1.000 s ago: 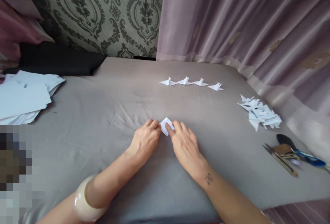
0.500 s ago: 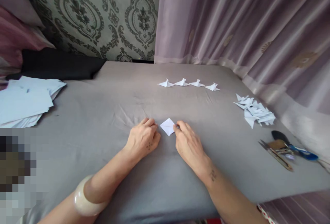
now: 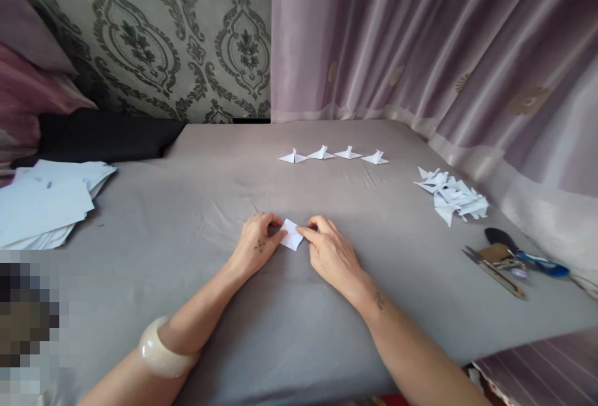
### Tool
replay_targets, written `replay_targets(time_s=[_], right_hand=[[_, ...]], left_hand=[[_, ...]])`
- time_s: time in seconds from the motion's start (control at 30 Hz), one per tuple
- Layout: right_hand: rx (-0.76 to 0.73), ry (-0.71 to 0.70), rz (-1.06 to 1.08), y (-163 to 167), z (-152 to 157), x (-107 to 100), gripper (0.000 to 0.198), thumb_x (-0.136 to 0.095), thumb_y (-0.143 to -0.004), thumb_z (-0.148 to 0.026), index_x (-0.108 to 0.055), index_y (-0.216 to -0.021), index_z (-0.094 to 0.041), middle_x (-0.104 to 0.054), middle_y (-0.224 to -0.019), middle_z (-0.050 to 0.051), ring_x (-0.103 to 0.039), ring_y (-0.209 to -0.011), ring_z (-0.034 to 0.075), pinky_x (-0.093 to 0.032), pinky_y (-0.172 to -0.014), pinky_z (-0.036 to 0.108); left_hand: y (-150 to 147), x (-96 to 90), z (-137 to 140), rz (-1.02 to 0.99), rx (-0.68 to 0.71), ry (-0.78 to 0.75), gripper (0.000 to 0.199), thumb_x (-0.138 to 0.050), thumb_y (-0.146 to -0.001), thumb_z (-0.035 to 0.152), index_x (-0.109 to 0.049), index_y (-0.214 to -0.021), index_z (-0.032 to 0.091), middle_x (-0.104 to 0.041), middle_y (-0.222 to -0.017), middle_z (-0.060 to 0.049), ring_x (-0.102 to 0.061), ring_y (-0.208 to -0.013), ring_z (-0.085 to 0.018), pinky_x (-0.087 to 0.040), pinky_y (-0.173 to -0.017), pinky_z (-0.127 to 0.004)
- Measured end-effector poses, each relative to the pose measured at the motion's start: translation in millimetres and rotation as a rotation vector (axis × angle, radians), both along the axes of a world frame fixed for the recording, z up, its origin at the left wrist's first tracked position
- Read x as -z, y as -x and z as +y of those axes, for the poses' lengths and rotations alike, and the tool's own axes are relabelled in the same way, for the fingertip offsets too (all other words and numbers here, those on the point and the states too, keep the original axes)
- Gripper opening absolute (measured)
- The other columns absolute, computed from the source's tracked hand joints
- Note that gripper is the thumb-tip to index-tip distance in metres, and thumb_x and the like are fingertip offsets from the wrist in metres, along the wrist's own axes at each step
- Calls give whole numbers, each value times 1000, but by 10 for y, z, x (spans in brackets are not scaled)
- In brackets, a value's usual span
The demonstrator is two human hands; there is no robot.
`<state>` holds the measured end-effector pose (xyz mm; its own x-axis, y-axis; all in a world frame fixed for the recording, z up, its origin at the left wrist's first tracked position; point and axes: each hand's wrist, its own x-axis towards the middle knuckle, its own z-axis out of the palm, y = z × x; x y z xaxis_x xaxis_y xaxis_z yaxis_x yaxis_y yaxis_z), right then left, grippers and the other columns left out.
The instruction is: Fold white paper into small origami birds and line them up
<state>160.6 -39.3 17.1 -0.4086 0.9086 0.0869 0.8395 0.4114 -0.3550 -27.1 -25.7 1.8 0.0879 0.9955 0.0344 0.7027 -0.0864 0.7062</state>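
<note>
A small folded square of white paper (image 3: 292,235) lies corner-on on the grey cloth between my hands. My left hand (image 3: 258,235) has its thumb on the paper's left corner, fingers curled behind it. From the other side, my right hand (image 3: 329,245) holds the right corner, a fingertip pressed on the paper and the other fingers bent. Farther back stand several folded paper birds (image 3: 322,152) in a row. A loose heap of more folded paper birds (image 3: 453,195) lies off to the right.
On the left is a stack of white paper sheets (image 3: 44,200), with a black folded cloth (image 3: 103,135) behind it. Scissors (image 3: 542,264) and a pointed tool (image 3: 498,275) lie at the right. Patterned wallpaper and a purple curtain (image 3: 327,38) border the far side.
My left hand has come in from beside the paper and now touches its left corner. My right hand still holds the right corner. The view has shifted slightly.
</note>
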Motion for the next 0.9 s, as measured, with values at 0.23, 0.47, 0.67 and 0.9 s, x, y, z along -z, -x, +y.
replay_targets(time_s=[0.23, 0.47, 0.67, 0.9], right_hand=[[9, 8, 69, -3, 1, 10, 47, -40, -85, -4, -66, -118, -26, -59, -111, 8, -57, -103, 20, -48, -81, 32], [137, 96, 375, -24, 90, 73, 50, -37, -84, -5, -52, -130, -17, -63, -111, 10, -60, -103, 20, -47, -90, 35], [326, 276, 803, 48, 119, 68, 42, -60, -83, -35, -55, -120, -16, -66, -109, 10, -64, -91, 18, -52, -77, 30], [261, 354, 844, 98, 97, 5, 21, -62, -82, -38, -70, -89, -19, -69, -81, 2, -61, -74, 15, -47, -68, 27]], left_hand=[[-52, 39, -15, 3, 99, 12, 34, -61, -78, 23, -58, -111, 19, -63, -88, -4, -58, -78, -19, -46, -75, -33], [-53, -52, -38, -133, 35, 64, 18, -64, -74, 22, -61, -92, 19, -58, -82, -2, -55, -73, -17, -44, -68, -30], [-91, -136, -54, -834, -86, 257, 38, -70, -75, 33, -53, -105, 18, -62, -82, 1, -58, -65, -11, -43, -59, -22], [-176, -165, -104, -859, -51, 273, 29, -72, -75, 33, -62, -97, 17, -68, -94, -4, -65, -84, -17, -50, -77, -28]])
